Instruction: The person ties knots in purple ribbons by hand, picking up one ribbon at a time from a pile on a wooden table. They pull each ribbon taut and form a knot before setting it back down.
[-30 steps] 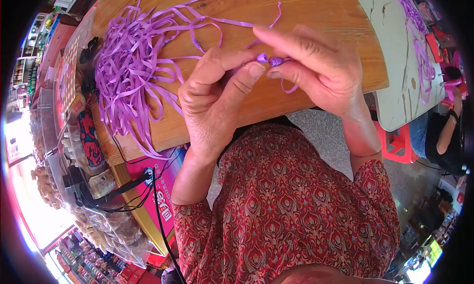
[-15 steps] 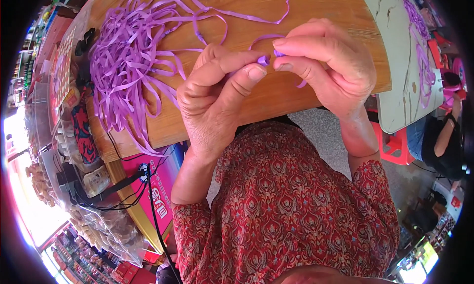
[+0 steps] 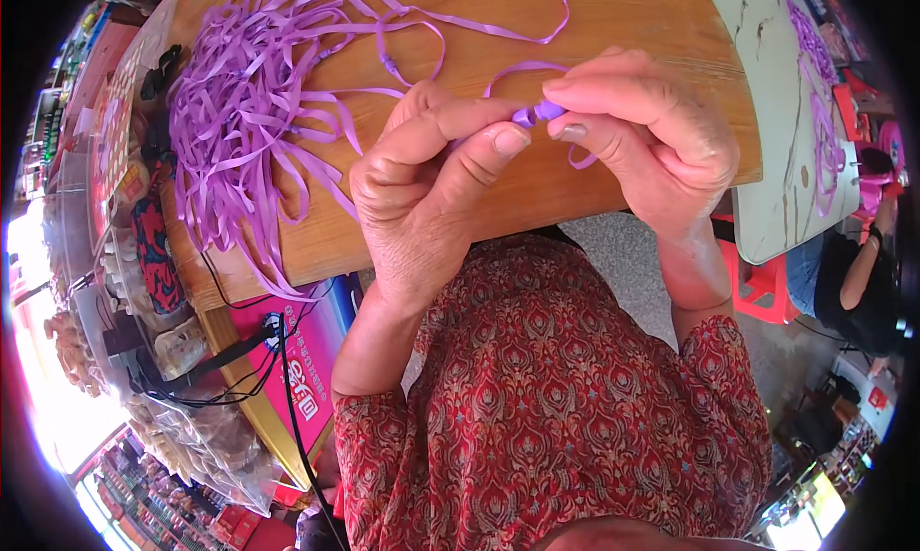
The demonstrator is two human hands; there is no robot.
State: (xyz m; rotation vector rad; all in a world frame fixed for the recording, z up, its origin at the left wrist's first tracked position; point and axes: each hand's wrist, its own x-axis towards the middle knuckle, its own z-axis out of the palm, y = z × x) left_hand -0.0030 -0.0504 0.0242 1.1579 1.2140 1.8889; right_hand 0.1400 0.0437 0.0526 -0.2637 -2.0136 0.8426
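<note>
Your left hand [image 3: 417, 182] pinches a small shiny purple tubular piece [image 3: 523, 118], your right hand [image 3: 666, 149] a purple mating piece [image 3: 549, 110], fingertips closed, over brown wooden table [image 3: 652, 19]; clear plastic bag [image 3: 247, 467], lower left, holds tan items [image 3: 187, 428], indistinct

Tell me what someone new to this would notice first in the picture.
Probably the big tangle of purple ribbon, heaped on the left of the wooden table. Next, near the centre, the left grip pinches a small purple piece close to another in the right grip. Below them, the red patterned top fills the lower middle.
</note>
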